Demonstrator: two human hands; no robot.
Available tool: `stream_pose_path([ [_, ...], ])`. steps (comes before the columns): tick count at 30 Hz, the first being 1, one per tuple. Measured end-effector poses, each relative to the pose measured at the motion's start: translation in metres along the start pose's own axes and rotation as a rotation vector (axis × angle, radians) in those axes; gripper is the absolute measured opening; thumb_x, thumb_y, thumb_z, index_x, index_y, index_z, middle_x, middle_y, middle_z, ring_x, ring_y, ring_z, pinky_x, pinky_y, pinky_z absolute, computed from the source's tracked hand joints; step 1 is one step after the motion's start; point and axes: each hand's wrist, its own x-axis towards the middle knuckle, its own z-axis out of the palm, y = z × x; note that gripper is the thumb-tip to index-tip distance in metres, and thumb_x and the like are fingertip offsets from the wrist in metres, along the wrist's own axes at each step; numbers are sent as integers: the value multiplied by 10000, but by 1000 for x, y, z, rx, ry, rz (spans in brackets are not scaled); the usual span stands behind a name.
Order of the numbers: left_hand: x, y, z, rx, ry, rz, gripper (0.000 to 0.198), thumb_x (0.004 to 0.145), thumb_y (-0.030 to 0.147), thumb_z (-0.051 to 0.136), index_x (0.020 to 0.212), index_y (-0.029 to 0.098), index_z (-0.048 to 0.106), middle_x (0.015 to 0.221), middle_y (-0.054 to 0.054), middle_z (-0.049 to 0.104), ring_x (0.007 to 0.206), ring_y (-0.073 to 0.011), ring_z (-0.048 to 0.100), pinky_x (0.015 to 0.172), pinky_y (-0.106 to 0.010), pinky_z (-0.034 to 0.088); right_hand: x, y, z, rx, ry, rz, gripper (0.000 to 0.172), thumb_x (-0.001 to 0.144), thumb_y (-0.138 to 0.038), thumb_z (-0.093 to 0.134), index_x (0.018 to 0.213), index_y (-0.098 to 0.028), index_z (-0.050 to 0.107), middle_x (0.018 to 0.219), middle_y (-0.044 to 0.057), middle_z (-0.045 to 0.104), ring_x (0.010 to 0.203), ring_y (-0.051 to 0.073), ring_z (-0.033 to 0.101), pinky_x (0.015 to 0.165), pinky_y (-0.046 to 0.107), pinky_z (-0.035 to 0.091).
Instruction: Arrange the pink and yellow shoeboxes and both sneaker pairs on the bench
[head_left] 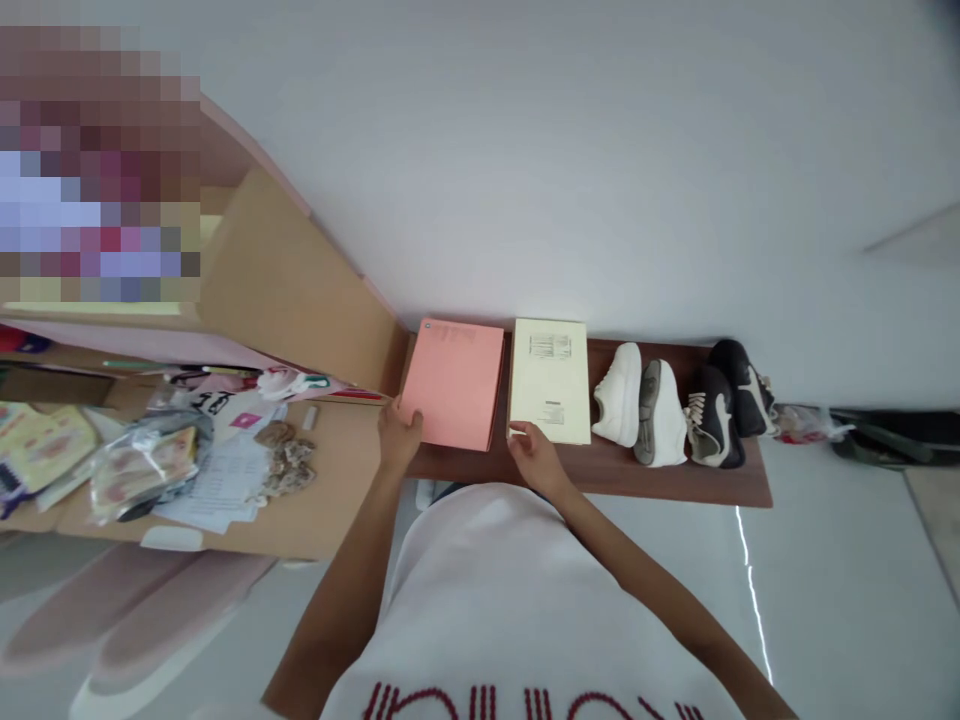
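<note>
On a narrow dark wooden shelf lie two books side by side, a small gap between them. My left hand (399,437) grips the near left corner of the pink book (457,388), its thumb on the cover and its fingers along the side. This book sits slightly turned. Fingers of my right hand (537,458) are closed at the near left corner of the cream book (551,375), which has printed text and a small barcode-like block. The fingertips' undersides are hidden.
White shoes (621,395) and black shoes (712,415) stand on the shelf (675,483), right of the cream book. At left, a tan desk (337,480) carries papers (225,480), a plastic-wrapped packet (146,470) and a scrunchie-like bundle (289,462). Pink chair-like shapes (172,610) are below.
</note>
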Motion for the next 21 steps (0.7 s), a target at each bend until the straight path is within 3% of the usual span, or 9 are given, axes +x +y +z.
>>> stream_pose_path([
  [4,28,-35,-5,-209,-262,-166,459,942,372,570,1334,134,568,1349,-164,658,1308,-270,590,1130,-401,431,17,-9,59,-2,-54,218,408,902,-276,560,1290,-162,613,1281,147,681,1201,281,647,1080,432,483],
  [7,32,-48,1,-281,-364,-231,453,979,453,522,1276,130,633,1358,-168,664,1312,-279,594,1134,-385,429,33,-7,83,-29,-31,319,483,907,-263,574,1360,-97,547,1365,194,634,1269,289,611,1126,431,439],
  [13,26,-55,7,-295,-355,-257,547,975,550,514,1301,129,639,1329,-178,683,1295,-297,613,1114,-406,456,46,-1,95,79,56,401,523,942,-332,556,1402,-87,504,1398,191,622,1309,263,592,1125,419,437],
  [21,18,-57,5,-288,-368,-270,524,982,532,513,1316,146,632,1353,-168,671,1315,-294,599,1119,-405,451,53,8,98,119,95,439,628,920,-492,595,1406,-103,517,1346,184,660,1263,280,626,1106,437,451],
])
